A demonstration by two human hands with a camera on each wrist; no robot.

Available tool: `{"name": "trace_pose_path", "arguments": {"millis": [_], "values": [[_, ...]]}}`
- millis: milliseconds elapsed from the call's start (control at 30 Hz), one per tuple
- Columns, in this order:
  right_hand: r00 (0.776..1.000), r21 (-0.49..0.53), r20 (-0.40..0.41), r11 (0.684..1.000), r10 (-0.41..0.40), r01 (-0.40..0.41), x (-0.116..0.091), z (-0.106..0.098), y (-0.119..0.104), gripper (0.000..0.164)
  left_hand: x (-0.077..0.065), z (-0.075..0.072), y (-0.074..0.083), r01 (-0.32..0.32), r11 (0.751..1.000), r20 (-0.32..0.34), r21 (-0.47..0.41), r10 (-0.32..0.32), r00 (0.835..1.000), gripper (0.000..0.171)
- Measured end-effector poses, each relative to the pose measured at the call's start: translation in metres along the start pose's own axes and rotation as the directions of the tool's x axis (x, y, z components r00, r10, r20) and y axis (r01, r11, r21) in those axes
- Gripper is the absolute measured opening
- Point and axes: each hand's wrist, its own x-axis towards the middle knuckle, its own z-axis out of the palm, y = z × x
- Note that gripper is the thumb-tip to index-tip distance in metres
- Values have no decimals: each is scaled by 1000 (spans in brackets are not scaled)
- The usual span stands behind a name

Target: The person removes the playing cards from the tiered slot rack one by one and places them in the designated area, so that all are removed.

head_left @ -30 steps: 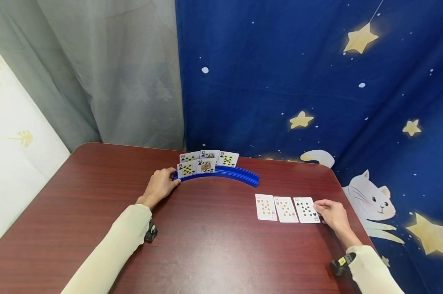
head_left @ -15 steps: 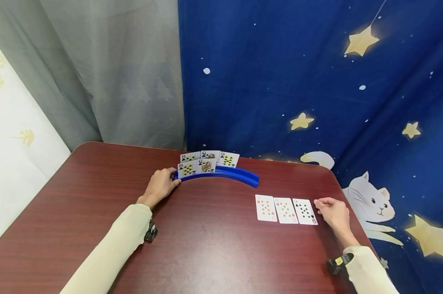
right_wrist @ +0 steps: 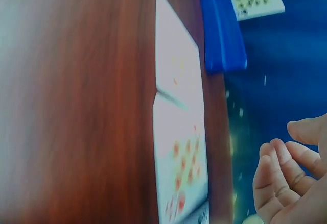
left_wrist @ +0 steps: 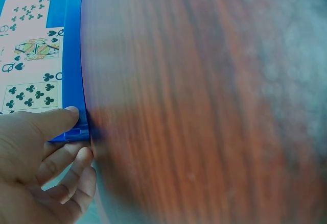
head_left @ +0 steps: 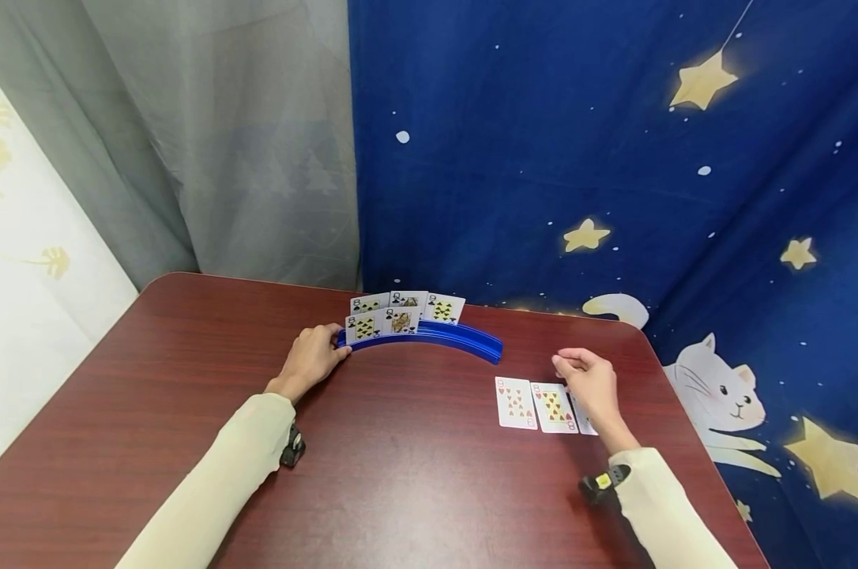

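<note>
A curved blue card holder (head_left: 464, 340) stands near the table's far edge. My left hand (head_left: 308, 359) grips its left end, thumb on the front wall and fingers behind in the left wrist view. In its front slot stand a clubs card (head_left: 363, 325) and a queen of spades (head_left: 400, 321); three cards rise behind, the rightmost a nine of clubs (head_left: 445, 308). My right hand (head_left: 591, 387) hovers, fingers loosely bent and holding nothing, over a row of face-up cards: nine of hearts (head_left: 516, 403), eight of hearts (head_left: 555, 407), and a spades card (head_left: 583, 417) mostly hidden by the hand.
The reddish-brown wooden table (head_left: 415, 466) carries everything. A grey curtain (head_left: 258, 158) and a blue starry curtain (head_left: 472, 158) hang just behind its far edge. Each wrist wears a small black camera, such as the right one (head_left: 603, 484).
My right hand let go of the spades card, which shifted slightly left towards the other two, then moved left over the row. The left hand has stayed at the holder's end.
</note>
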Motion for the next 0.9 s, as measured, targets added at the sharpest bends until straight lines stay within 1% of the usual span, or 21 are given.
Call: {"name": "trace_pose_path", "arguments": {"millis": [133, 233, 333, 467, 567, 633, 833, 900], "values": [[998, 108, 68, 994, 1, -9, 0, 21, -19, 26, 0, 0, -1, 7, 1000, 8, -5, -7, 1000, 39], [992, 172, 124, 985, -11, -10, 1, 38, -30, 28, 0, 0, -1, 6, 1000, 5, -6, -6, 1000, 39], [982, 254, 184, 967, -31, -17, 1, 55, -39, 28, 1, 0, -1, 4, 1000, 1, -5, -4, 1000, 39], [962, 346, 260, 938, -79, -16, 0, 78, -52, 27, 0, 0, 0, 0, 1000, 2, -8, 0, 1000, 40], [947, 378, 298, 926, -122, 0, -1, 93, -62, 28, 0, 0, 0, -3, 1000, 3, -13, 3, 1000, 40], [937, 382, 316, 924, -147, 16, -1, 103, -69, 29, 0, 1, 0, 0, 1000, 3, -14, 0, 1000, 40], [923, 405, 340, 914, -180, 29, -1, 134, -88, 32, 2, 1, -1, -1, 1000, -5, -11, 1, 1000, 39], [918, 414, 350, 910, -189, 30, -3, 141, -97, 33, 2, 1, -1, -4, 1000, -7, -12, 4, 1000, 39]]}}
